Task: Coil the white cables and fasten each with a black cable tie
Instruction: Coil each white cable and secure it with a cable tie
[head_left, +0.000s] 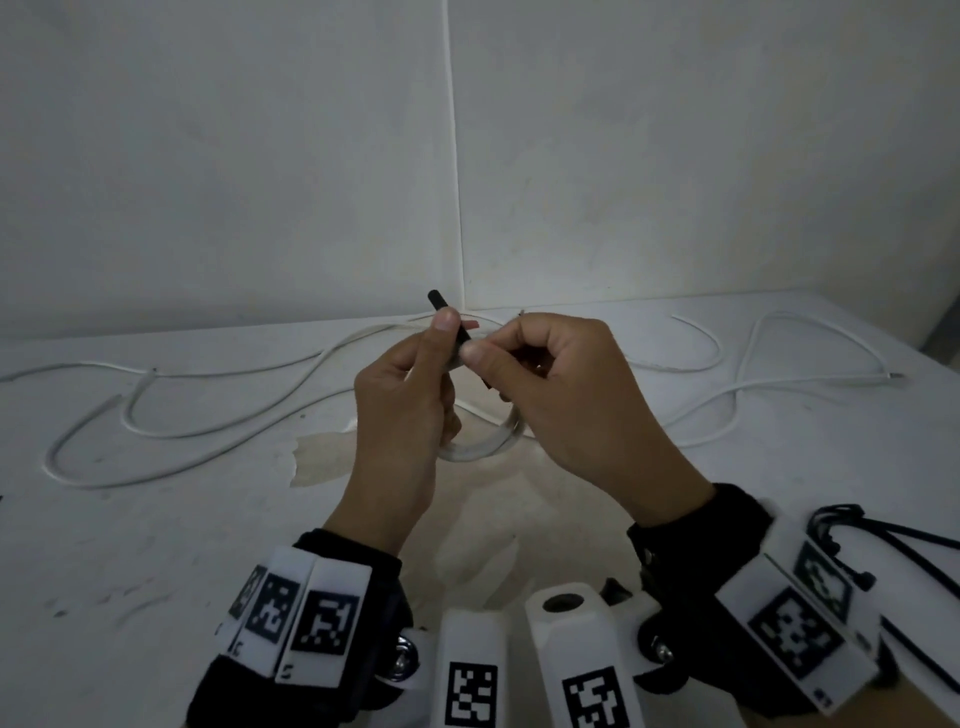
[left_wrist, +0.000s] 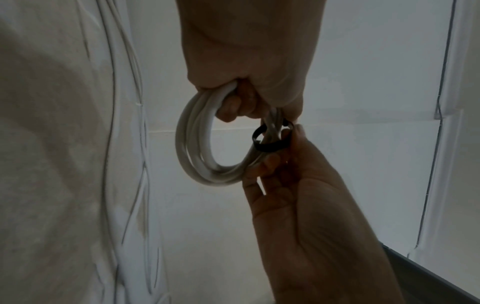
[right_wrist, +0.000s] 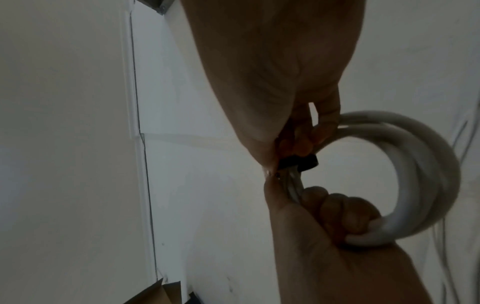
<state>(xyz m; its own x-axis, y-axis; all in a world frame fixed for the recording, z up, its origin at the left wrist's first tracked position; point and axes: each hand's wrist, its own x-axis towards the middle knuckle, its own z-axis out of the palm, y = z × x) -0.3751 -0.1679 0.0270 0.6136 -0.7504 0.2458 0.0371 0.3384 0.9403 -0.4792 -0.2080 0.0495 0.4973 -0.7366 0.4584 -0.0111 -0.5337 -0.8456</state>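
Note:
A small coil of white cable (head_left: 485, 446) hangs above the table between both hands. My left hand (head_left: 447, 358) grips one side of the coil (left_wrist: 191, 144) with curled fingers, its thumb pressed against a black cable tie (head_left: 440, 310) whose free end sticks up past the thumb. My right hand (head_left: 493, 364) pinches the tie, which loops loosely round the coil's strands (left_wrist: 272, 144). In the right wrist view the black tie (right_wrist: 298, 163) sits just under my right fingertips, and the left hand (right_wrist: 337, 216) holds the coil (right_wrist: 428, 164) from below.
Loose white cables lie uncoiled on the white table, one winding across the left (head_left: 182, 431), another across the right (head_left: 779, 374). A peeled brownish patch (head_left: 322, 457) marks the tabletop below the hands. White walls meet at a corner seam (head_left: 457, 208) behind the table.

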